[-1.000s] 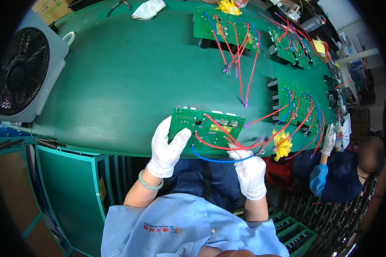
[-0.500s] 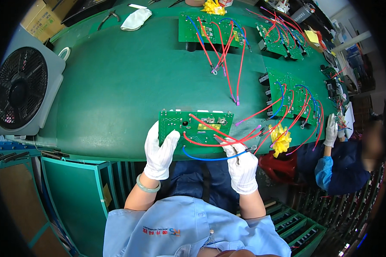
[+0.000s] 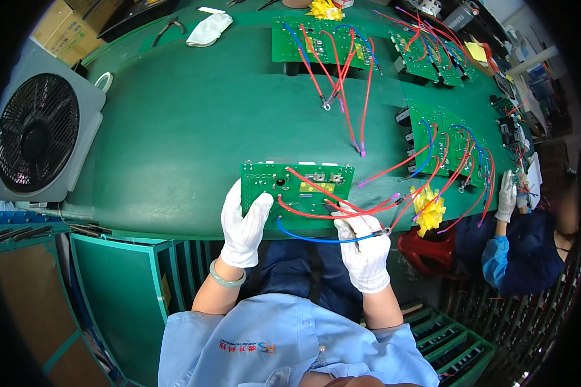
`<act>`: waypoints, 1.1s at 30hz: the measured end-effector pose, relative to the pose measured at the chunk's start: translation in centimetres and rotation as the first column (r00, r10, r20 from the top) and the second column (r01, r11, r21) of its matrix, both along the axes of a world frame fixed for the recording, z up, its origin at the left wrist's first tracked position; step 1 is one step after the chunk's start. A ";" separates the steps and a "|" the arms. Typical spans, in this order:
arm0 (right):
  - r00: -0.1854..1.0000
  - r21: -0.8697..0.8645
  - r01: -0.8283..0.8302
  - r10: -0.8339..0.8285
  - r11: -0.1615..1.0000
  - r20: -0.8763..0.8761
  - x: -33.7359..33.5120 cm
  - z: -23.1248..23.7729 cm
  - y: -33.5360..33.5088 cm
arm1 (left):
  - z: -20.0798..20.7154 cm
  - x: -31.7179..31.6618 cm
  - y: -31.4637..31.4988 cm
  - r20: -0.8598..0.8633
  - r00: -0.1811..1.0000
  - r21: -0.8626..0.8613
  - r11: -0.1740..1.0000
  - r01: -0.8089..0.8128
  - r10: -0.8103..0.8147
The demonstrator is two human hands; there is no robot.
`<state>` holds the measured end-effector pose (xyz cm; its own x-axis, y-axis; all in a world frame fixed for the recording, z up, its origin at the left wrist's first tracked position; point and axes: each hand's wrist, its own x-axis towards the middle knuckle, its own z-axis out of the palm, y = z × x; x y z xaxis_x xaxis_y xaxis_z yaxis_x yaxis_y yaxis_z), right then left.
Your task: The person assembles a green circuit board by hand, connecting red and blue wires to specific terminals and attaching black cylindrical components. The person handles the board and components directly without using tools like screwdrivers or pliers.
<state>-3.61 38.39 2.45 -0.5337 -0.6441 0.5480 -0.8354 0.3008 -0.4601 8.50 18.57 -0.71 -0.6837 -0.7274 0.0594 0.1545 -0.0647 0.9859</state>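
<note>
While your left hand (image 3: pixel 245 222) pinches the board (image 3: pixel 295 195) at its left edge, your right hand (image 3: pixel 365 253) curls beneath the blue wire (image 3: pixel 326 242), its hold impossible to tell.

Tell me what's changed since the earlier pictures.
The right hand has edged slightly up at the lower right corner of the circuit board; nothing was visibly picked up or let go. The left hand still grips the board's left side, and the fan stays put.
</note>
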 end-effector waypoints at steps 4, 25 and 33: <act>1.000 -0.051 0.003 -0.002 0.999 0.020 0.9 0.2 -0.2 | -0.1 -0.6 0.5 -0.063 0.995 -0.033 0.996 -0.078 0.076; 0.998 -0.073 0.016 -0.021 0.997 -0.063 0.7 -0.5 -1.5 | 0.3 -0.6 0.6 -0.072 0.996 0.034 0.998 -0.048 0.051; 0.997 -0.110 0.028 -0.036 0.994 -0.075 0.7 -1.3 -1.4 | 0.4 -0.5 0.5 -0.066 0.997 0.047 0.998 -0.034 0.037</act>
<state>-2.95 36.97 1.13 -0.5070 -0.5618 0.6537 -0.8601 0.2801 -0.4264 8.01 19.06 -0.32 -0.6527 -0.7544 0.0705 0.2232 -0.1025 0.9694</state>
